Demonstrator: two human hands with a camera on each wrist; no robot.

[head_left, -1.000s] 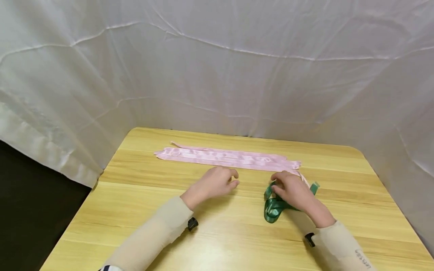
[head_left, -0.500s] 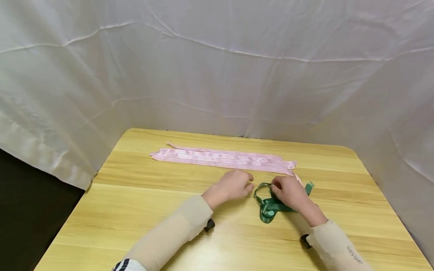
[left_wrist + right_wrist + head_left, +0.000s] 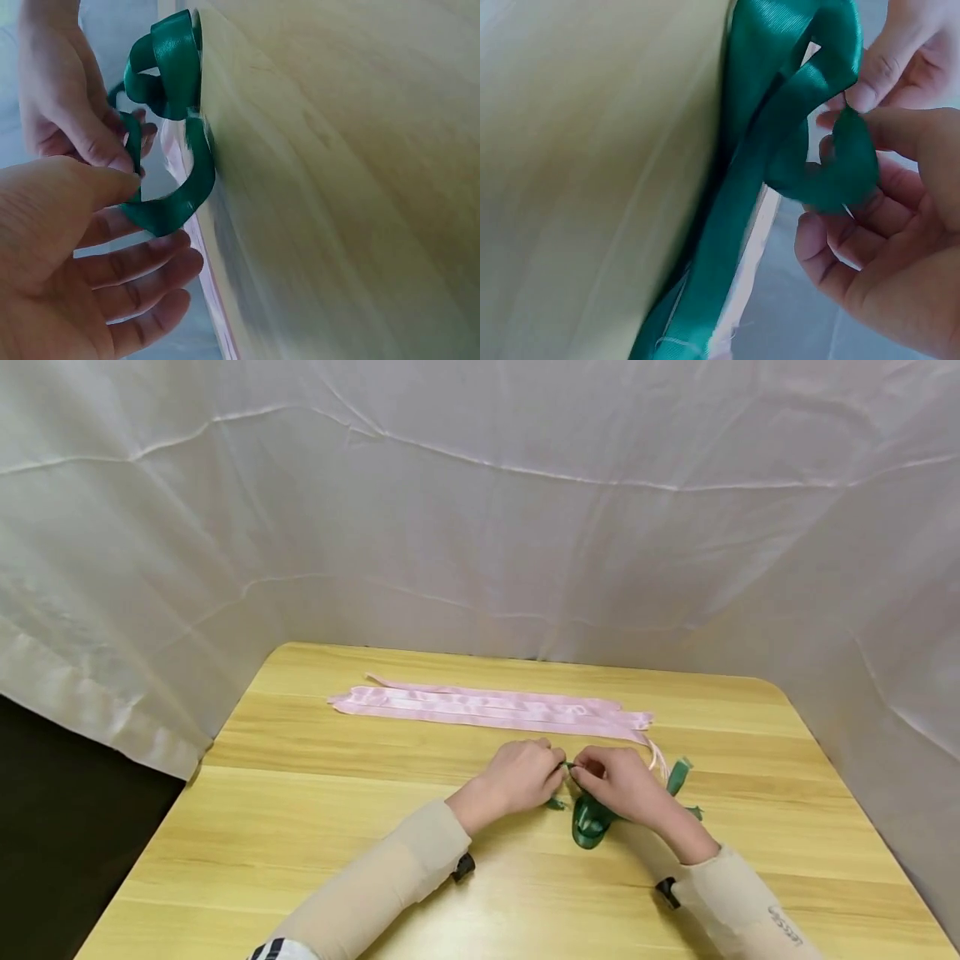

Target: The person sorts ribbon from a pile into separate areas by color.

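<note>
Between both hands is a green satin ribbon, looped in a loose bundle on the table. In the left wrist view, my left hand pinches a stretch of it between thumb and index finger, the other fingers spread loosely. My right hand pinches the same ribbon close by, its fingertips almost meeting the left ones. A short tail hangs below my left fingers in the head view. In the right wrist view the green ribbon shows broad, with a curl at the right fingers. Green ends stick out right of the right hand.
Several pink ribbon strips lie side by side behind the hands, with thin pale strands trailing from their right end. The wooden table has white curtains behind and at both sides.
My left hand has moved right to the green ribbon and now pinches it. The right hand has shifted slightly left, and the open green loop is drawn in between the two hands.
</note>
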